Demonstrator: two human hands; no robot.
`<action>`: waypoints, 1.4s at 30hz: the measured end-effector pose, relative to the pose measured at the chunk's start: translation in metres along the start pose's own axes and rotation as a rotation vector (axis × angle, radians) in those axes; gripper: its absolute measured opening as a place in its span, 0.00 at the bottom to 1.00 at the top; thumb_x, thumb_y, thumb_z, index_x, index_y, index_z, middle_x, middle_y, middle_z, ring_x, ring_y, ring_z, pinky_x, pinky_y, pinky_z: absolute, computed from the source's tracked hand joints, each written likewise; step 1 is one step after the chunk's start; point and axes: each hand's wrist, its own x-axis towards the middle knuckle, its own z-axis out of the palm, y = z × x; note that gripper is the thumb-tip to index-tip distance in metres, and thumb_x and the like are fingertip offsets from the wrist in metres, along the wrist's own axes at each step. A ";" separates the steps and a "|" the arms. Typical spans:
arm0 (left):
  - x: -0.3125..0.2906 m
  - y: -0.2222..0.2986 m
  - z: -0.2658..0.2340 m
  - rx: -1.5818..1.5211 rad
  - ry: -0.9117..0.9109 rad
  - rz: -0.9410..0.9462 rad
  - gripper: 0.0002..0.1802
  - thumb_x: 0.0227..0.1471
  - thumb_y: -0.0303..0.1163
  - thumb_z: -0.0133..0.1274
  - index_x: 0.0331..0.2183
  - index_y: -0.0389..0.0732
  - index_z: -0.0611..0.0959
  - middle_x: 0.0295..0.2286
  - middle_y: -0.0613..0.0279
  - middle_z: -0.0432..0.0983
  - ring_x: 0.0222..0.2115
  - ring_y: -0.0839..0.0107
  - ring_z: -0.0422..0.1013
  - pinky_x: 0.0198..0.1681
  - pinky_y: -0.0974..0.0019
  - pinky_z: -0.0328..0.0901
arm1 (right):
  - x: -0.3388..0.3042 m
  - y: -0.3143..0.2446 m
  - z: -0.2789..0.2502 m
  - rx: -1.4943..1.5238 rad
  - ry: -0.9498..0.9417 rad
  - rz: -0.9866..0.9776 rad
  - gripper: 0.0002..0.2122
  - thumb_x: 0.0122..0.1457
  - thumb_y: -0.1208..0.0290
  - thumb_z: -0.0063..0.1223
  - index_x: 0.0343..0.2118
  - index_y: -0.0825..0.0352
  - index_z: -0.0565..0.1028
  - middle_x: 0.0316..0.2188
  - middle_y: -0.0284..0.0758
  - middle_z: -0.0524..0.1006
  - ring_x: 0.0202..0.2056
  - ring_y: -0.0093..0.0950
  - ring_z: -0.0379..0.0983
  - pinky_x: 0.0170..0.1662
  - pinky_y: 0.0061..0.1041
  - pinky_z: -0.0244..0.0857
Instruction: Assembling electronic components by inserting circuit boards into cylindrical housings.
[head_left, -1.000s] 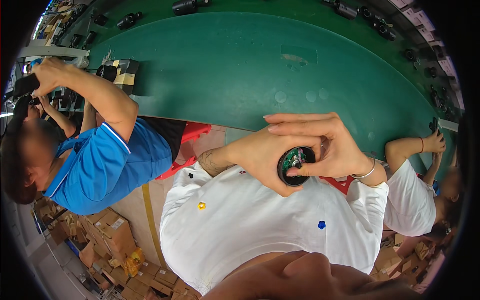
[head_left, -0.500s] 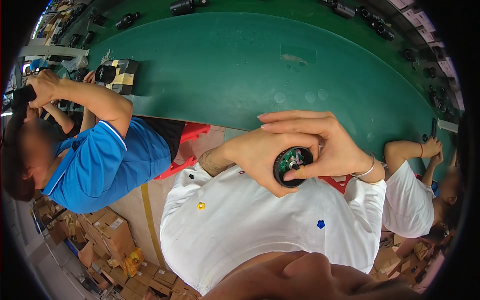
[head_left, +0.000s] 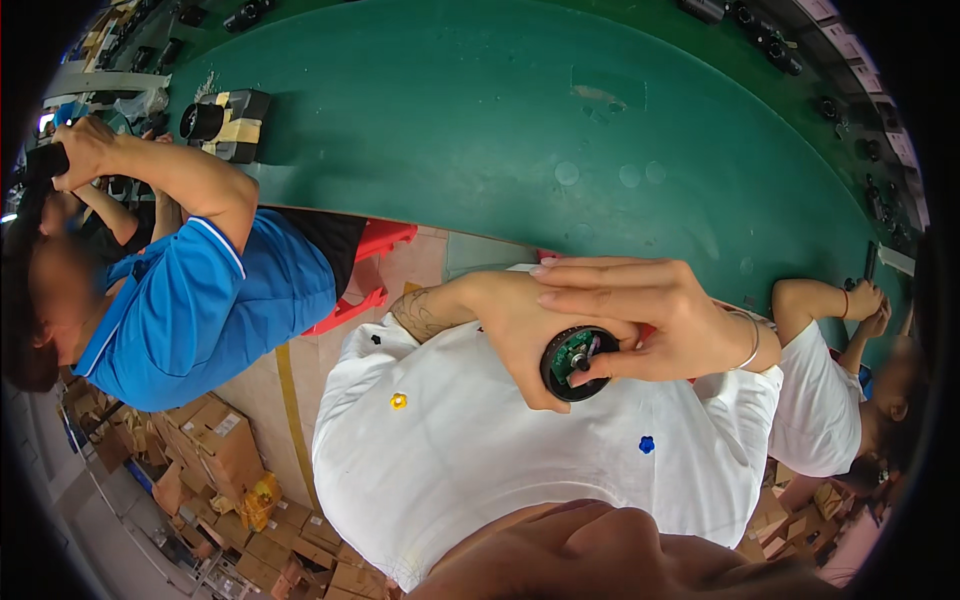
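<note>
A round black housing [head_left: 548, 378] is held just above the table's near edge, in front of my white shirt, its open face turned up. Inside it shows a green circuit board [head_left: 570, 353] with a small dark knob-like part in the middle. My left hand [head_left: 512, 325] wraps round the housing from the left. From the right, my right hand [head_left: 665, 310] reaches over, its long fingers lying across the back of my left hand. The right thumb bends into the housing, its tip against the board or the small part; which one, I cannot tell.
The green table [head_left: 430, 130] stretches ahead. A black device with yellow tape [head_left: 240, 122] stands on it at left, beside a person in a blue shirt [head_left: 190, 330]. Another person in white [head_left: 820, 400] sits at right. Cardboard boxes [head_left: 225, 450] are stacked behind at lower left.
Both hands and the housing have shifted slightly lower in the picture, toward my body. The grip stays much the same, while the table has slid a little upward in view.
</note>
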 end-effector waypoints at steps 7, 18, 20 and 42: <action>-0.008 -0.016 0.017 -0.022 0.004 0.085 0.27 0.31 0.38 0.68 0.36 0.42 0.76 0.30 0.68 0.74 0.28 0.69 0.69 0.33 0.72 0.66 | -0.005 0.000 0.012 -0.070 0.004 -0.095 0.21 0.42 0.77 0.67 0.43 0.71 0.80 0.51 0.51 0.74 0.50 0.44 0.74 0.53 0.38 0.70; -0.009 -0.013 0.025 0.054 0.023 0.103 0.27 0.32 0.39 0.68 0.36 0.41 0.76 0.32 0.66 0.74 0.29 0.69 0.69 0.33 0.72 0.66 | -0.012 -0.002 0.020 -0.078 0.047 -0.123 0.17 0.42 0.77 0.66 0.39 0.71 0.82 0.51 0.53 0.74 0.49 0.44 0.75 0.53 0.40 0.69; -0.010 -0.014 0.025 0.048 -0.004 0.077 0.27 0.32 0.39 0.68 0.36 0.41 0.76 0.31 0.66 0.74 0.29 0.69 0.69 0.33 0.72 0.66 | -0.013 -0.001 0.021 -0.075 0.054 -0.124 0.18 0.41 0.77 0.66 0.39 0.71 0.82 0.51 0.53 0.74 0.48 0.44 0.75 0.53 0.40 0.69; 0.013 0.006 0.007 0.185 0.616 0.223 0.25 0.25 0.25 0.68 0.33 0.40 0.79 0.27 0.64 0.78 0.22 0.70 0.70 0.29 0.70 0.67 | 0.000 0.015 -0.007 0.372 0.181 0.017 0.39 0.28 0.74 0.75 0.52 0.68 0.74 0.55 0.47 0.71 0.55 0.40 0.69 0.59 0.39 0.62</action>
